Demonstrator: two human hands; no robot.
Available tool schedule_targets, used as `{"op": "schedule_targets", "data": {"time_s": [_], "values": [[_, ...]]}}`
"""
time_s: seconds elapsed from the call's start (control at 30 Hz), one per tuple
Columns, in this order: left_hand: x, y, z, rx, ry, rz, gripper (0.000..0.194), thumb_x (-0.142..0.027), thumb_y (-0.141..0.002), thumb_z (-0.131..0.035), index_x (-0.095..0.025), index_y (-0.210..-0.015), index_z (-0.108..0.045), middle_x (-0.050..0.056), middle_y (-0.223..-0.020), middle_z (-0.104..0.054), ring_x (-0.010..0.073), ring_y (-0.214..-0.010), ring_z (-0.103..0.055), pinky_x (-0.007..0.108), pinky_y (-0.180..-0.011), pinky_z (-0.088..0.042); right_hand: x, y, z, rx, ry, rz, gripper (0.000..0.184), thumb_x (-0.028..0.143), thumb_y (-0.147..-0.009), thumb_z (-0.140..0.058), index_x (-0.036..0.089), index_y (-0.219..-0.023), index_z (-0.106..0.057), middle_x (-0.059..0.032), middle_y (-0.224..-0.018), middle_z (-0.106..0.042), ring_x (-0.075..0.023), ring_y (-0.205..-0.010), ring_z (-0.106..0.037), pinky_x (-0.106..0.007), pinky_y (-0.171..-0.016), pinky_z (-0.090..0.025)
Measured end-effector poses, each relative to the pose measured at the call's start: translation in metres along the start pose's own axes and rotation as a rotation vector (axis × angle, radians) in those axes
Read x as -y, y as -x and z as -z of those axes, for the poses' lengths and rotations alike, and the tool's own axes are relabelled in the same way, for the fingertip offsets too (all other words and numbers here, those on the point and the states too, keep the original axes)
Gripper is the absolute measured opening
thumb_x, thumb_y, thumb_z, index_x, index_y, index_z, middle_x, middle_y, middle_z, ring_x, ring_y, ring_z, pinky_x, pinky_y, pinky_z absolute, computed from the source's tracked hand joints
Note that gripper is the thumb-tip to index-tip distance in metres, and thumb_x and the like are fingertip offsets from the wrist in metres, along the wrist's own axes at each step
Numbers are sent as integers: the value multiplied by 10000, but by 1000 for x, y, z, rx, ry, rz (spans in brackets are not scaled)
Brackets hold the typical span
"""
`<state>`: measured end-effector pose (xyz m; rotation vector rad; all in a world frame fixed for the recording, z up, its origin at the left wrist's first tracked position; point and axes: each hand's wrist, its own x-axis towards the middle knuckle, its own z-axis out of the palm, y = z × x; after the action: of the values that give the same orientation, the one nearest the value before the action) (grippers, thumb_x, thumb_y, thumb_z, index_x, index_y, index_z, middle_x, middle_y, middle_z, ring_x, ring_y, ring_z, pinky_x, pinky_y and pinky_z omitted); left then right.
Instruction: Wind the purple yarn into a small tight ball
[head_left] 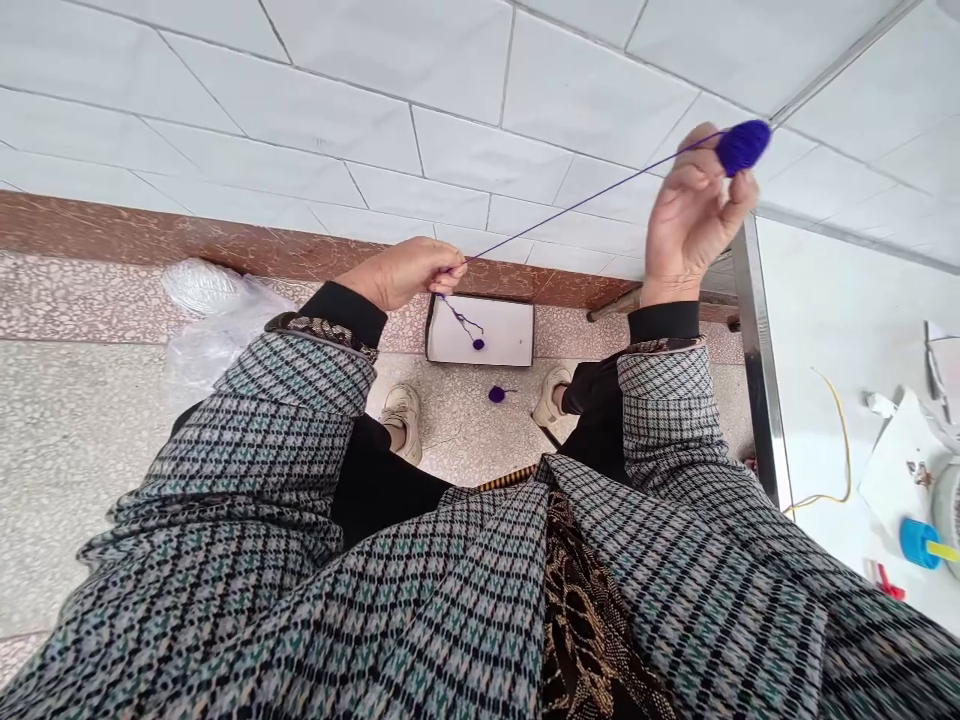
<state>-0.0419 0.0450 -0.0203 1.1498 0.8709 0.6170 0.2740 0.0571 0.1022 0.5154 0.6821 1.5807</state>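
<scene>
My right hand (694, 215) is raised at the upper right, fingers closed around a small purple yarn ball (742, 146). A taut purple yarn strand (585, 200) runs from the ball down to my left hand (401, 272), which pinches it in front of the white tiled wall. A short tail of yarn with a knot (477, 343) dangles below the left hand. Another small purple yarn piece (496, 394) lies on the floor between my feet.
A white box (510, 330) sits on the speckled floor by the wall, a clear plastic bag (206, 300) at the left. A white table with a metal edge (757, 370) at the right holds a yellow cord (844, 440), paper and a blue spool (919, 542).
</scene>
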Motion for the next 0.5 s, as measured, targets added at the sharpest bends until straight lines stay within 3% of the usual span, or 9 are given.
{"op": "schedule_targets", "data": {"time_s": [0.03, 0.07, 0.13, 0.2, 0.27, 0.33, 0.4, 0.47, 0.5], "values": [[2, 2, 6, 9, -41, 16, 295, -242, -776, -738, -201, -582, -519, 8, -621, -397, 111, -574, -346, 253, -536, -297, 1, 3, -11, -3, -442, -58, 362, 63, -1121, -669, 312, -1381, -709, -72, -1378, -741, -130, -991, -696, -164, -1076, -631], [3, 4, 12, 5, -87, 31, 292, -267, -772, -742, -212, -586, -523, 13, -626, -403, 127, -585, -344, 278, -551, -315, 3, 5, -21, 44, -866, -141, 277, 66, -1153, -653, 267, -1337, -706, -124, -1421, -710, -150, -1123, -708, -210, -1128, -626], [8, 9, 23, -24, -194, 58, 303, -331, -779, -744, -232, -597, -522, 24, -643, -420, 154, -611, -354, 332, -598, -348, 9, 9, -38, 107, -1621, -272, 112, 130, -1201, -638, 235, -1186, -676, -184, -1317, -685, -225, -1326, -667, -357, -1232, -596], [16, 15, 35, -63, -301, 99, 310, -415, -790, -752, -242, -630, -551, 26, -652, -429, 171, -628, -358, 371, -634, -329, 19, 12, -51, 98, -2145, -351, 195, 225, -1210, -674, 283, -1035, -613, -142, -1094, -652, -276, -1406, -606, -490, -1293, -540], [26, 21, 49, -93, -373, 161, 352, -543, -803, -775, -247, -705, -613, 12, -640, -406, 173, -630, -331, 382, -651, -284, 29, 16, -61, 21, -2435, -343, 348, 278, -1186, -726, 338, -911, -522, -79, -912, -575, -271, -1379, -586, -492, -1269, -541], [36, 28, 65, -109, -432, 207, 489, -726, -811, -772, -259, -777, -632, -11, -612, -355, 163, -629, -290, 378, -662, -274, 38, 23, -69, -32, -2513, -314, 435, 313, -1156, -772, 365, -854, -463, -51, -843, -533, -261, -1338, -576, -476, -1248, -541], [44, 37, 80, -120, -507, 219, 645, -904, -800, -706, -274, -767, -574, -32, -568, -293, 145, -616, -256, 364, -660, -293, 43, 30, -77, -14, -2380, -276, 452, 344, -1113, -827, 374, -840, -469, -48, -829, -552, -270, -1326, -559, -508, -1281, -491], [48, 46, 90, -137, -597, 206, 766, -1021, -770, -613, -273, -701, -464, -41, -513, -243, 126, -589, -232, 340, -644, -296, 46, 36, -83, 44, -2013, -154, 414, 344, -1071, -866, 377, -846, -520, -43, -805, -576, -279, -1303, -563, -515, -1274, -475], [49, 50, 93, -149, -643, 194, 811, -1057, -752, -564, -267, -664, -401, -40, -483, -222, 122, -574, -221, 332, -633, -290, 45, 38, -85, 56, -1706, -58, 376, 343, -1068, -855, 382, -855, -548, -35, -781, -577, -273, -1269, -579, -480, -1232, -507]]}}
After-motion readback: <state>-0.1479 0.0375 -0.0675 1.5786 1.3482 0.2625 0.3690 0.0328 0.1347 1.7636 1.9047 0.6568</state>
